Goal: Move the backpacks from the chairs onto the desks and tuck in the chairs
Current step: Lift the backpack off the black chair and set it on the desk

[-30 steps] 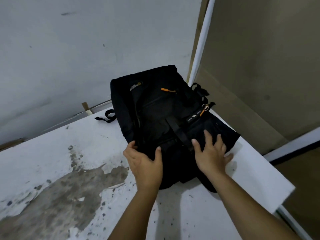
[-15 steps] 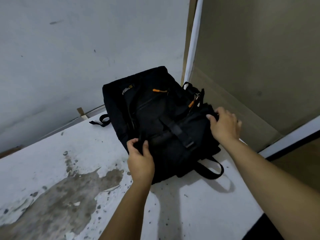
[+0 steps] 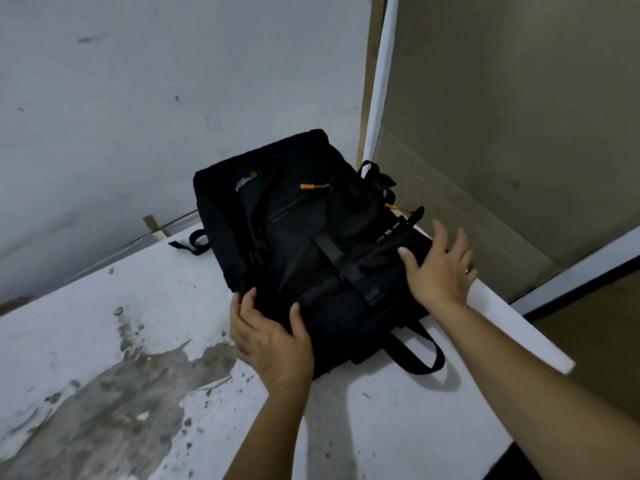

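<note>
Nearest, an open left hand (image 3: 273,344) rests spread-fingered on the near corner of a black backpack (image 3: 304,244) lying flat on a stained white desk (image 3: 138,341), the open right hand (image 3: 441,271) at its right side by the desk's edge, the wall (image 3: 173,81) just behind.

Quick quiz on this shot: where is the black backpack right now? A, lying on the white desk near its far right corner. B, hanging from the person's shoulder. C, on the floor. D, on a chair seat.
A: the black backpack lies flat on the white desk, with the left hand and right hand spread open on it.
</note>
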